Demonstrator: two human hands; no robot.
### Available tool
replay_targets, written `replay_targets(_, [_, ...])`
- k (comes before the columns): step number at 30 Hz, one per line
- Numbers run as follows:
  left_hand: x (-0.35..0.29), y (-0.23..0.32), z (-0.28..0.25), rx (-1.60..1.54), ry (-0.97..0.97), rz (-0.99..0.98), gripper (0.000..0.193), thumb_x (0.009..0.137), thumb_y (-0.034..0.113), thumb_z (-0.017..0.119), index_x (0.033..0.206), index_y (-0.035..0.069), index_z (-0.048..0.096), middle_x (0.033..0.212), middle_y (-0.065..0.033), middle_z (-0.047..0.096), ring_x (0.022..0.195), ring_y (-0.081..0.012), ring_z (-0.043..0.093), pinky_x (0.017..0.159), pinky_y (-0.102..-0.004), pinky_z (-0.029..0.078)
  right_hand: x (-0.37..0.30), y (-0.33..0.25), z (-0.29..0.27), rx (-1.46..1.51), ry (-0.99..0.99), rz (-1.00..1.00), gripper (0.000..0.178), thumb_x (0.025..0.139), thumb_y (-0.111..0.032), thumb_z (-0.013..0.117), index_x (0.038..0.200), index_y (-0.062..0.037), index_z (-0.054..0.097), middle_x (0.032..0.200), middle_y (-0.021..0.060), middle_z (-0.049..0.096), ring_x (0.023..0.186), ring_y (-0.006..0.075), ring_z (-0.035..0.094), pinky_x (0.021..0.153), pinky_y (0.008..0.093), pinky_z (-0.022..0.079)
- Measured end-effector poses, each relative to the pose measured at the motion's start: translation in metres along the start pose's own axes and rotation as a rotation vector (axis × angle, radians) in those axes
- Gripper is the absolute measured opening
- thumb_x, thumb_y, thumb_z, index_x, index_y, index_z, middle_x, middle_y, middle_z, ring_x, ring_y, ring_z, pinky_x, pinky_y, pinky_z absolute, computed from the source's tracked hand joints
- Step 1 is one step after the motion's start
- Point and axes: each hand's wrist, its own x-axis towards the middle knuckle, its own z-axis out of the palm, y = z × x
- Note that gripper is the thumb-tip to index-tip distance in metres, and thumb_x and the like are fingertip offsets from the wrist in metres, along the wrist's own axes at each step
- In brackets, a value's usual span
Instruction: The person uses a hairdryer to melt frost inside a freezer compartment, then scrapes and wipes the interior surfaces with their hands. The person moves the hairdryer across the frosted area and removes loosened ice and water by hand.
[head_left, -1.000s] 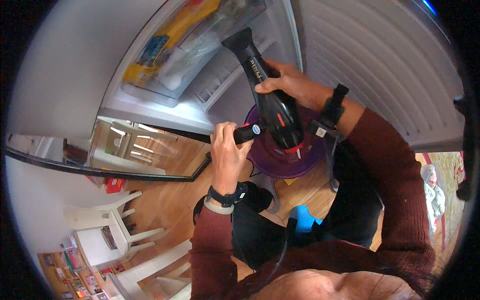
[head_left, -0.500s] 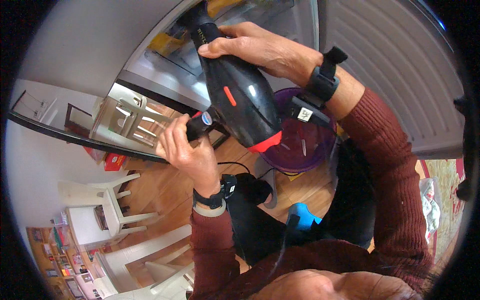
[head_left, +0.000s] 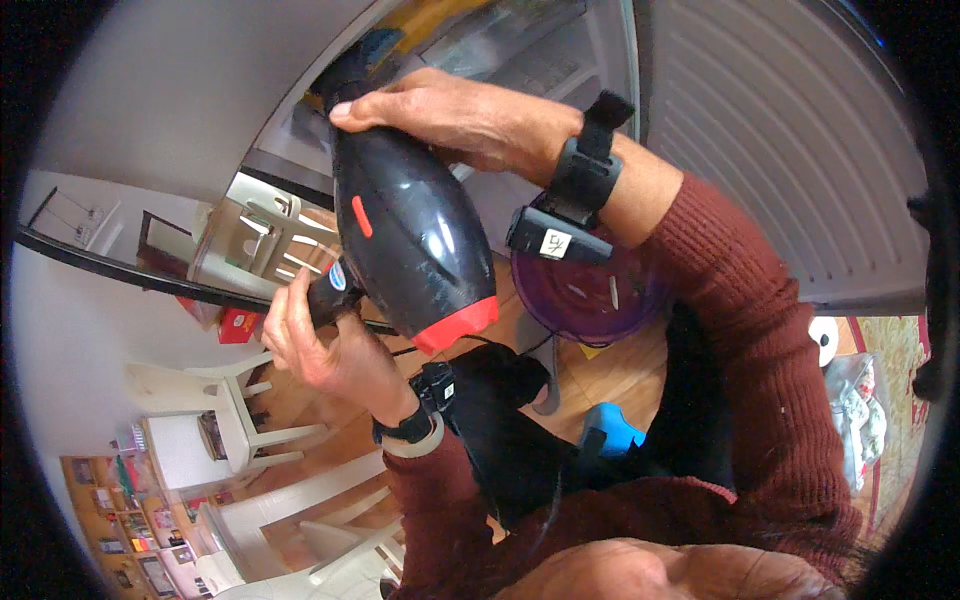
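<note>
A black hair dryer point(head_left: 410, 225) with red trim hangs tilted in front of me, its nozzle pointing up and away toward an open fridge or freezer compartment point(head_left: 530, 75). My left hand point(head_left: 330, 350) is wrapped round its handle. Up at the front of the barrel, my right hand point(head_left: 465, 115) grips the dryer, thumb on top and the other fingers mostly hidden behind. The nozzle tip is dark and partly lost against the compartment. From the handle a black cord runs down toward the floor.
At right stands the open ribbed door point(head_left: 780, 150). A purple basin point(head_left: 590, 325) with a few pale slivers in it sits on the wooden floor point(head_left: 590, 380). A blue object point(head_left: 615, 430) lies between my legs. White chairs point(head_left: 250, 425) stand at left, and a plastic bag point(head_left: 860, 420) lies far right.
Both hands have carried the hair dryer to the left and slightly toward the compartment's left side. More of the compartment's inside and less of the basin's upper edge show.
</note>
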Motion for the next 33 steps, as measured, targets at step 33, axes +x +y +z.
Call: replay_targets(33, [0.054,0.071,0.036,-0.188,-0.127,0.072,0.052,0.064,-0.018,0.069,0.111,0.002,0.076,0.106,-0.0093,0.069,0.099,-0.0242,0.065,0.090,-0.0378,0.054,-0.020,-0.019,-0.075,0.179,0.219,-0.055,0.057,0.091,-0.060,0.068,0.092,-0.0025,0.071,0.080,0.0050,0.064,0.067,0.0158,0.059,0.061,0.0331,0.047])
